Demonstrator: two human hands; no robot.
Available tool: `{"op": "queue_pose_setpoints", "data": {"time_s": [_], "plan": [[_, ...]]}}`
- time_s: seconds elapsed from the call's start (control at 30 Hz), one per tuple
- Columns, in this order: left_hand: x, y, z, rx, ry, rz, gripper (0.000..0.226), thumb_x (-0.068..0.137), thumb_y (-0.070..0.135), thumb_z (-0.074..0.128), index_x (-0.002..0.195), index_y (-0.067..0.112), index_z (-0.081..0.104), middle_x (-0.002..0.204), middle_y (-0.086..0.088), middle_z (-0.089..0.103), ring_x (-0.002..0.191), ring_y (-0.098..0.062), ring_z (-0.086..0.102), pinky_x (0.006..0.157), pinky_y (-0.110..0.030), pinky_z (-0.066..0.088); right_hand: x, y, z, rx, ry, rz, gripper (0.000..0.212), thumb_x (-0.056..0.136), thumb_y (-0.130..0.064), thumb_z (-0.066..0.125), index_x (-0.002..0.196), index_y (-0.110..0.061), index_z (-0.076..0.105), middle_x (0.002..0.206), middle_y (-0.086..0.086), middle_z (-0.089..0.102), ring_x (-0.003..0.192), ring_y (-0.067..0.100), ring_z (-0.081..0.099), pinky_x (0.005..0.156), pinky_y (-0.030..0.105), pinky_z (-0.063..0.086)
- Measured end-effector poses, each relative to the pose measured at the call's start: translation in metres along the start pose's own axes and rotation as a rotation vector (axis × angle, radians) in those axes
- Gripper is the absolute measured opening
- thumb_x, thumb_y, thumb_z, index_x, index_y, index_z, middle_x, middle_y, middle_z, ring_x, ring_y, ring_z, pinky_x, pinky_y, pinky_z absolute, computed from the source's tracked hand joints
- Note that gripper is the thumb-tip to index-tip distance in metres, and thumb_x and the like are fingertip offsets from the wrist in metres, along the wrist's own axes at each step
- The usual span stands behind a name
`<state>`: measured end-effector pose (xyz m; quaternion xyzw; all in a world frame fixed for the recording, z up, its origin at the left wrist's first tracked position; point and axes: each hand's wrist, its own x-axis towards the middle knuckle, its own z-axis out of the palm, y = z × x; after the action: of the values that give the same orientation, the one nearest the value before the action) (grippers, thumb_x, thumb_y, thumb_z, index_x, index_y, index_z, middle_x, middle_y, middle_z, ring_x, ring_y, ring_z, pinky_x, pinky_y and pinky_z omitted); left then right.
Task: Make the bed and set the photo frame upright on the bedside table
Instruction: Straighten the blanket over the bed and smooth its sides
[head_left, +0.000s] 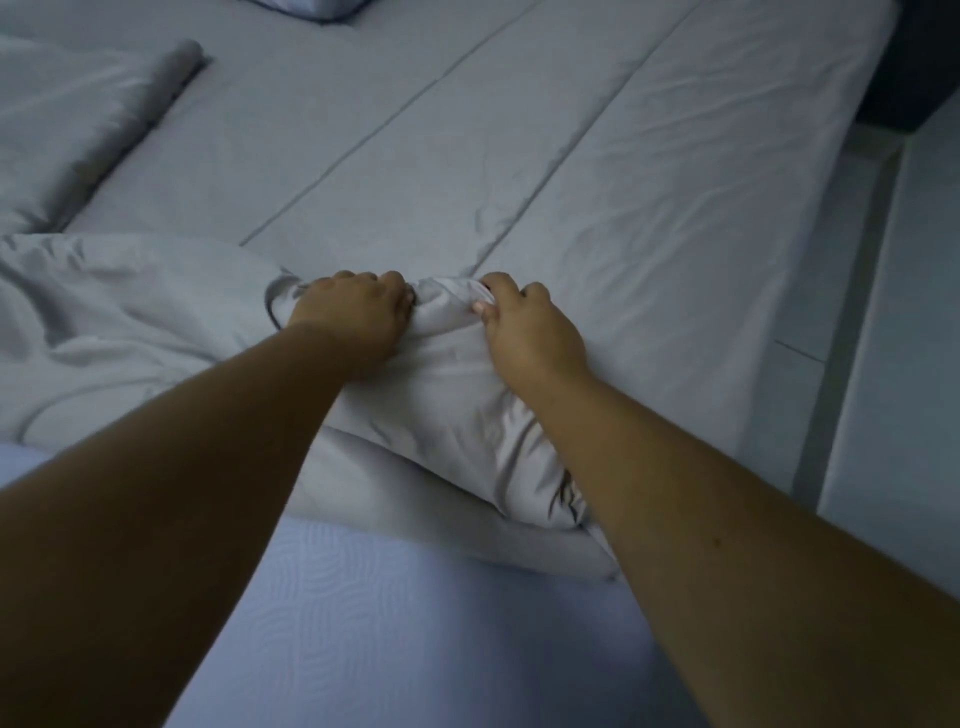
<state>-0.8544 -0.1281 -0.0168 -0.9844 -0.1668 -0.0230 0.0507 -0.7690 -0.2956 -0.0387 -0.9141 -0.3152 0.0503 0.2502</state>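
Observation:
A grey duvet (130, 332) lies bunched across the near left part of the bed (597, 171), which wears a smooth grey fitted sheet. My left hand (353, 317) and my right hand (524, 332) sit side by side on the duvet's crumpled corner, each with its fingers closed on a fold of the fabric. A second piece of grey bedding (67, 130), with a rolled edge, lies at the far left. Part of a pillow (317, 6) shows at the top edge. No photo frame or bedside table is in view.
The bed's right edge drops to a pale floor (904, 322). A dark piece of furniture (914, 67) stands at the top right corner. My pale patterned garment (363, 623) fills the lower middle between my forearms.

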Motion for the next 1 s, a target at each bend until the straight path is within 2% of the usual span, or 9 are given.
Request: {"op": "queue_pose_setpoints", "data": {"time_s": [0.2, 0.33, 0.4, 0.5, 0.6, 0.73, 0.87, 1.0], "plan": [[-0.073, -0.006, -0.040, 0.000, 0.037, 0.073, 0.041, 0.098, 0.039, 0.024, 0.108, 0.010, 0.052, 0.114, -0.021, 0.062, 0.104, -0.039, 0.056, 0.086, -0.042, 0.041, -0.081, -0.037, -0.016, 0.006, 0.065, 0.013, 0.036, 0.098, -0.038, 0.034, 0.129, -0.024, 0.043, 0.109, 0.017, 0.051, 0.085, 0.035, 0.057, 0.063, 0.032, 0.035], [-0.159, -0.023, -0.062, 0.014, 0.065, 0.092, 0.042, 0.098, 0.039, 0.025, 0.108, 0.011, 0.054, 0.113, -0.019, 0.063, 0.102, -0.038, 0.058, 0.082, -0.040, 0.041, -0.154, -0.081, -0.012, 0.005, 0.067, 0.007, 0.036, 0.097, -0.039, 0.034, 0.128, -0.024, 0.044, 0.110, 0.019, 0.051, 0.089, 0.038, 0.057, 0.067, 0.033, 0.035], [-0.204, -0.037, -0.067, 0.023, 0.039, 0.097, 0.041, 0.098, 0.039, 0.026, 0.108, 0.012, 0.055, 0.113, -0.018, 0.064, 0.103, -0.036, 0.058, 0.081, -0.039, 0.041, -0.192, -0.106, -0.006, 0.000, 0.034, 0.006, 0.035, 0.097, -0.040, 0.033, 0.126, -0.025, 0.045, 0.109, 0.018, 0.053, 0.091, 0.039, 0.057, 0.070, 0.035, 0.040], [-0.259, -0.059, -0.071, -0.001, -0.110, 0.117, 0.043, 0.096, 0.041, 0.023, 0.107, 0.015, 0.056, 0.113, -0.016, 0.065, 0.102, -0.034, 0.059, 0.079, -0.037, 0.041, -0.241, -0.137, -0.002, -0.009, -0.063, -0.004, 0.032, 0.096, -0.041, 0.034, 0.119, -0.024, 0.049, 0.108, 0.019, 0.057, 0.097, 0.038, 0.057, 0.079, 0.038, 0.047], [-0.298, -0.069, -0.071, -0.031, -0.287, 0.151, 0.041, 0.096, 0.040, 0.023, 0.104, 0.017, 0.056, 0.113, -0.014, 0.064, 0.100, -0.032, 0.058, 0.076, -0.034, 0.037, -0.275, -0.155, -0.004, -0.017, -0.152, -0.040, 0.030, 0.095, -0.042, 0.038, 0.111, -0.023, 0.054, 0.106, 0.018, 0.060, 0.099, 0.036, 0.057, 0.080, 0.039, 0.047], [-0.340, -0.061, -0.063, -0.083, -0.440, 0.142, 0.042, 0.096, 0.041, 0.025, 0.109, 0.018, 0.058, 0.120, -0.012, 0.061, 0.108, -0.029, 0.056, 0.087, -0.036, 0.041, -0.306, -0.159, 0.000, -0.008, -0.293, -0.053, 0.029, 0.093, -0.045, 0.042, 0.112, -0.029, 0.057, 0.111, 0.013, 0.063, 0.103, 0.031, 0.056, 0.081, 0.035, 0.043], [-0.378, -0.048, -0.038, -0.070, -0.561, 0.170, 0.044, 0.098, 0.041, 0.024, 0.117, 0.016, 0.055, 0.125, -0.010, 0.059, 0.114, -0.027, 0.054, 0.092, -0.036, 0.039, -0.328, -0.146, 0.022, 0.013, -0.417, 0.005, 0.029, 0.087, -0.050, 0.048, 0.111, -0.036, 0.055, 0.113, 0.006, 0.063, 0.099, 0.026, 0.057, 0.074, 0.030, 0.041], [-0.413, -0.031, 0.000, -0.109, -0.670, 0.230, 0.043, 0.100, 0.033, 0.024, 0.119, 0.006, 0.052, 0.123, -0.015, 0.058, 0.112, -0.032, 0.054, 0.090, -0.034, 0.041, -0.336, -0.129, 0.050, 0.097, -0.356, 0.052, 0.037, 0.086, -0.055, 0.047, 0.113, -0.031, 0.056, 0.117, 0.001, 0.065, 0.105, 0.024, 0.058, 0.084, 0.032, 0.045]]}}
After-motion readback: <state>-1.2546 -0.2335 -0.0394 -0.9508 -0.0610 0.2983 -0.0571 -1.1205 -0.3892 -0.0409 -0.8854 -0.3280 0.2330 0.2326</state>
